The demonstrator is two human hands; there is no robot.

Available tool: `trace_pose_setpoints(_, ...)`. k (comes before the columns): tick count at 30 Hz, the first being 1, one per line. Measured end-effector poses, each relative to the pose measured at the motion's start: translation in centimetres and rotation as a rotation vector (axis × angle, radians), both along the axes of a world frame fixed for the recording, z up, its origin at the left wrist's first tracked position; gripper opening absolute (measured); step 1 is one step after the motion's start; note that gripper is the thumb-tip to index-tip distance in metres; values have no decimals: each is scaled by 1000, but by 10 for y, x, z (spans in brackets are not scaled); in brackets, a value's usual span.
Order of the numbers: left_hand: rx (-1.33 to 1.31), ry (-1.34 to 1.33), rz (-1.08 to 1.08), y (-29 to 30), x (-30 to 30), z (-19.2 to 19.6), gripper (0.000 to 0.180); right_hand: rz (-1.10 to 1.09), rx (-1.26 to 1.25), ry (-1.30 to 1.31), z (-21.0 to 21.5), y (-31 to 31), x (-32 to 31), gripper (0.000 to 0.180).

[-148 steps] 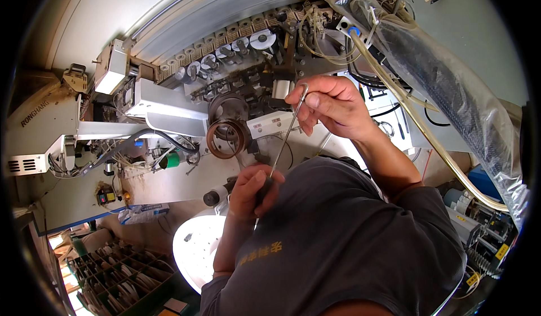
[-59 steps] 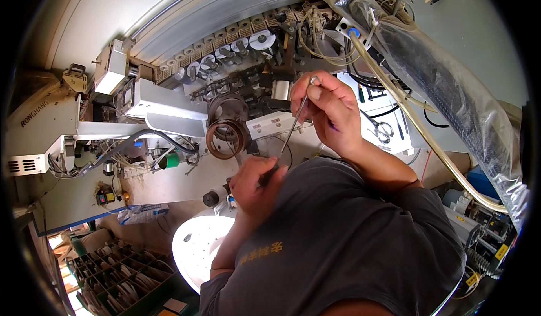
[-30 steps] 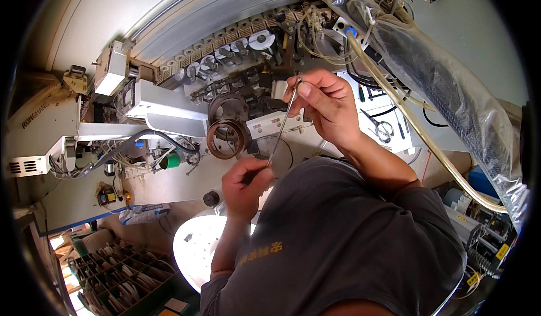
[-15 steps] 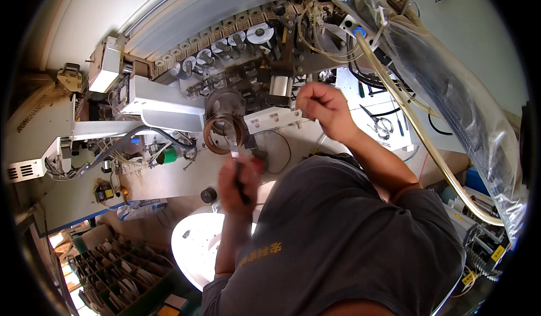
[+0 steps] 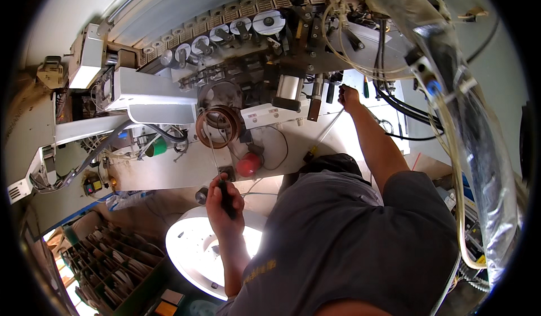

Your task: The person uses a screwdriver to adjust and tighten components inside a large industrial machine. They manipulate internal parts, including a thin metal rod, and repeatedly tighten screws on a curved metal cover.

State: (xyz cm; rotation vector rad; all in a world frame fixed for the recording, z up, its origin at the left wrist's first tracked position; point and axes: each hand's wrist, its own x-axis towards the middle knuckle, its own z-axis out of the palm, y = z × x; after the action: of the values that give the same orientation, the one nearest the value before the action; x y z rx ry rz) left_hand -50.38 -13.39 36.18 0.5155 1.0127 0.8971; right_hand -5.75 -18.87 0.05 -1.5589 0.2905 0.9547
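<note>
In my left hand [image 5: 224, 203] I grip the black handle of a screwdriver [image 5: 227, 200]. Its thin metal shaft points up and away to a brown ring-shaped wheel [image 5: 217, 126] on the machine. My right arm is stretched far forward, and my right hand [image 5: 349, 98] is closed over the white work surface, beside dark-handled tools [image 5: 330, 93]. What its fingers hold, if anything, is too small to make out. Another long thin tool with a yellow and black handle [image 5: 310, 155] lies slantwise just nearer than that hand.
Behind the wheel stands a machine with a row of round silver discs [image 5: 269, 22]. A red ball-shaped part [image 5: 248, 164] is below the wheel. Plastic-wrapped tubing [image 5: 445, 51] hangs at right. A white round stool [image 5: 186, 248] and a divided crate [image 5: 112, 273] are at lower left.
My right hand has moved away and to the right, from the machine's white bar to the tools. My left hand has dropped back slightly with the screwdriver. The view has shifted a little.
</note>
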Motion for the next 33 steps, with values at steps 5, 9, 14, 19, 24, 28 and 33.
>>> trace_pose_setpoints(5,31,103,21,2,-18,-4,46,649,-28,-1057,-99,0,42,30)
trace_pose_setpoints(9,77,211,12,34,-28,-14,48,414,180,-766,-182,-11,83,34)
trace_pose_setpoints(14,247,412,-119,94,-4,-13,50,199,-291,-485,-153,-8,68,32)
trace_pose_setpoints(19,531,757,-265,175,21,3,36,57,-206,-426,70,11,-48,49)
trace_pose_setpoints(24,962,897,-433,275,91,9,25,551,-91,-842,217,11,-129,6)
trace_pose_setpoints(28,1222,910,-651,330,168,1,24,810,210,-1284,269,58,-126,21)
trace_pose_setpoints(33,1402,828,-800,357,244,-30,23,976,238,-1480,282,127,-101,32)
